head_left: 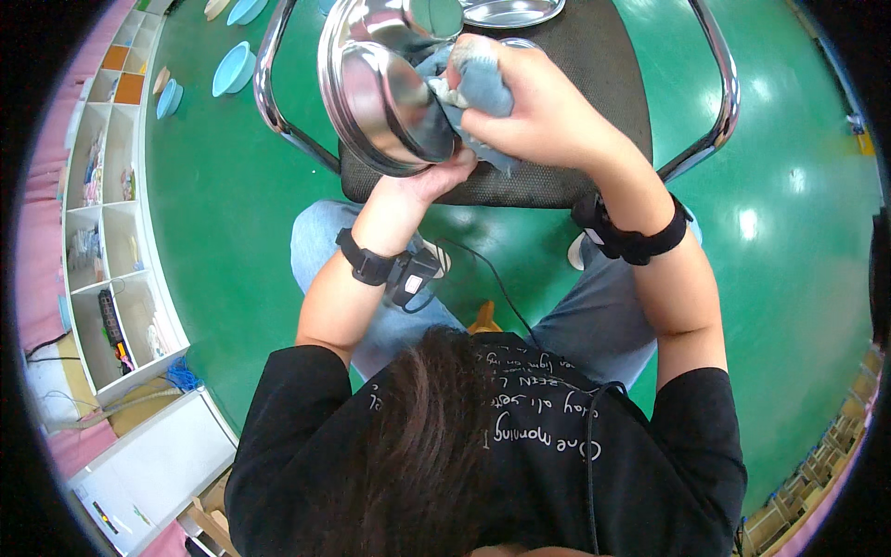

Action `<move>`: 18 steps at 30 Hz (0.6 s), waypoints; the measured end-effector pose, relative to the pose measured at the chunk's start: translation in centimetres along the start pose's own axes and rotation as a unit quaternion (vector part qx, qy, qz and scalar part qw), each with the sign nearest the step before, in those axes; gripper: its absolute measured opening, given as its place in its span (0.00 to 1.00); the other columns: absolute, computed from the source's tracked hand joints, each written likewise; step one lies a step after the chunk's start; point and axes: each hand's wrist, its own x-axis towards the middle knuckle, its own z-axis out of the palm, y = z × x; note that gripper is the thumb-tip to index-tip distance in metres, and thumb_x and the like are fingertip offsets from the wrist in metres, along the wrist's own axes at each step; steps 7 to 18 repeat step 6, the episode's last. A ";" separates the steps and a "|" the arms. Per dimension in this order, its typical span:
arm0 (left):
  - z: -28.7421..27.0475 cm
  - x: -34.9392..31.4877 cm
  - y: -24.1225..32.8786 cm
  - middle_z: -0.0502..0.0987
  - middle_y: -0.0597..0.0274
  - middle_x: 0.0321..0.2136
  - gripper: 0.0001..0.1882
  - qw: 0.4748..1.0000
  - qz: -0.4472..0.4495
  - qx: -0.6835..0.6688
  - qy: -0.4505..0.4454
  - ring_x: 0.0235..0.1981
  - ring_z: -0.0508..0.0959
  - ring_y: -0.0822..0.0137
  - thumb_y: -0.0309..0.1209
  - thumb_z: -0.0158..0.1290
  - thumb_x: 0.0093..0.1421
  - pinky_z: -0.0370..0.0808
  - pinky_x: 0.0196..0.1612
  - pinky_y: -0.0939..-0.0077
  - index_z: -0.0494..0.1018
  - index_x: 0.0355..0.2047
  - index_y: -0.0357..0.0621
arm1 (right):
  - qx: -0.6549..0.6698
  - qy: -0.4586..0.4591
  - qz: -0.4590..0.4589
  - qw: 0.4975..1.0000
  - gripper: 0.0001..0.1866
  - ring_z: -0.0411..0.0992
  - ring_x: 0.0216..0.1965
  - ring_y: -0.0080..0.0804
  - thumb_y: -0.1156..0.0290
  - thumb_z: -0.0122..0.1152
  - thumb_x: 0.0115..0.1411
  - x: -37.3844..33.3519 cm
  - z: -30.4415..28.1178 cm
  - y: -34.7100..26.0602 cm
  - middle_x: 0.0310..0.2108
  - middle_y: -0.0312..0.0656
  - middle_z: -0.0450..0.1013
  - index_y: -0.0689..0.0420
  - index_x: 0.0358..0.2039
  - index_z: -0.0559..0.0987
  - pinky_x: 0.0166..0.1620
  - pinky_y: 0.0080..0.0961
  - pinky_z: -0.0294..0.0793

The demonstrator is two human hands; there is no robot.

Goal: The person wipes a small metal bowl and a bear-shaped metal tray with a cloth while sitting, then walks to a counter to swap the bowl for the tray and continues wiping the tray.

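A shiny steel dish [376,97] with rounded sections, like a divided plate, is held tilted above the front of a chair seat. My left hand [441,176] grips its lower edge from beneath, with some fingers hidden behind the metal. In my right hand [529,102] is a bunched blue-grey cloth [484,88], pressed against the dish's right side. Behind them a second steel dish [510,11] lies on the far part of the seat. A further bit of steel rim shows just beyond my right knuckles, mostly covered.
The chair's dark mesh seat [594,84] stands before my knees, between curved chrome armrests [729,93]. Blue basins [234,70] sit on the green floor at the far left. White shelving [121,232] runs along the left. A thin black cable [497,278] hangs between my legs.
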 end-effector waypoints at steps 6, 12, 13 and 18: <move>-0.3 0.5 1.0 0.75 0.65 0.33 0.16 0.987 -0.064 0.108 -0.103 0.38 0.74 0.61 0.43 0.55 0.54 0.75 0.32 0.66 0.73 0.39 0.51 | 0.292 0.009 0.234 0.927 0.13 0.70 0.33 0.20 0.71 0.57 0.49 -0.3 -3.2 1.5 0.34 0.33 0.72 0.55 0.37 0.75 0.39 0.20 0.70; -0.3 0.5 1.0 0.75 0.65 0.33 0.16 0.987 -0.064 0.108 -0.103 0.38 0.74 0.61 0.43 0.55 0.54 0.75 0.32 0.66 0.73 0.39 0.51 | 0.292 0.009 0.234 0.927 0.13 0.70 0.33 0.20 0.71 0.57 0.49 -0.3 -3.2 1.5 0.34 0.33 0.72 0.55 0.37 0.75 0.39 0.20 0.70; -0.3 0.5 1.0 0.75 0.65 0.33 0.16 0.987 -0.064 0.108 -0.103 0.38 0.74 0.61 0.43 0.55 0.54 0.75 0.32 0.66 0.73 0.39 0.51 | 0.292 0.009 0.234 0.927 0.13 0.70 0.33 0.20 0.71 0.57 0.49 -0.3 -3.2 1.5 0.34 0.33 0.72 0.55 0.37 0.75 0.39 0.20 0.70; -0.3 0.5 1.0 0.75 0.65 0.33 0.16 0.987 -0.064 0.108 -0.103 0.38 0.74 0.61 0.43 0.55 0.54 0.75 0.32 0.66 0.73 0.39 0.51 | 0.292 0.009 0.234 0.927 0.13 0.70 0.33 0.20 0.71 0.57 0.49 -0.3 -3.2 1.5 0.34 0.33 0.72 0.55 0.37 0.75 0.39 0.20 0.70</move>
